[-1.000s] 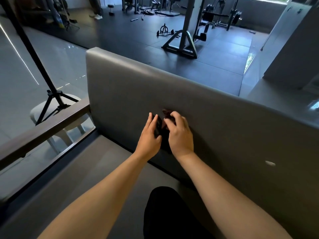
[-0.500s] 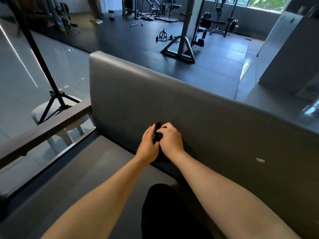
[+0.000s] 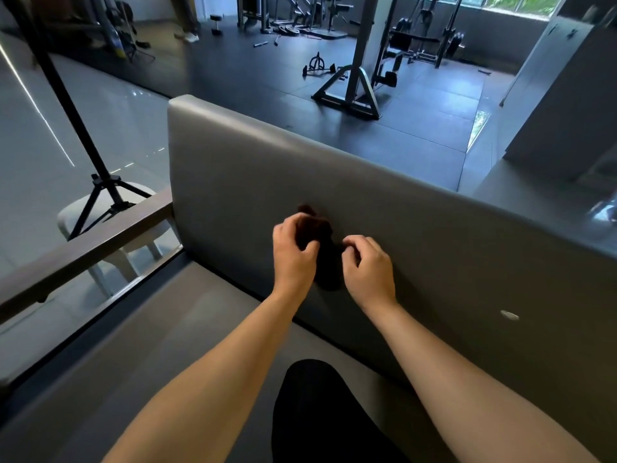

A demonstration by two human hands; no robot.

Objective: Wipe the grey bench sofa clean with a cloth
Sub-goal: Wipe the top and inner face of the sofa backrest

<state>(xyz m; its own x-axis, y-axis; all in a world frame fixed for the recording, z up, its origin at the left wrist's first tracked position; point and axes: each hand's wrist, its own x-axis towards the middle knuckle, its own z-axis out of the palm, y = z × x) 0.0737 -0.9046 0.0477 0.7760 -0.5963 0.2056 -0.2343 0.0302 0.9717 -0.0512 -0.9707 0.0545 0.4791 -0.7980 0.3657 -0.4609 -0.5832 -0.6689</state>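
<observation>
A person's left hand point(image 3: 293, 255) gripped a dark cloth point(image 3: 322, 252) by its bunched upper end, fingers curled round it, against the backrest of the grey bench sofa point(image 3: 434, 248) in a gym. The right hand point(image 3: 367, 267) sat just beside the cloth's right edge with fingers curled (whether they pinched the fabric could not be made out), the cloth hanging between the two hands above the seat. A black tripod point(image 3: 100, 182) stood over a white stool point(image 3: 76, 212) beyond the wooden rail point(image 3: 83, 252).
</observation>
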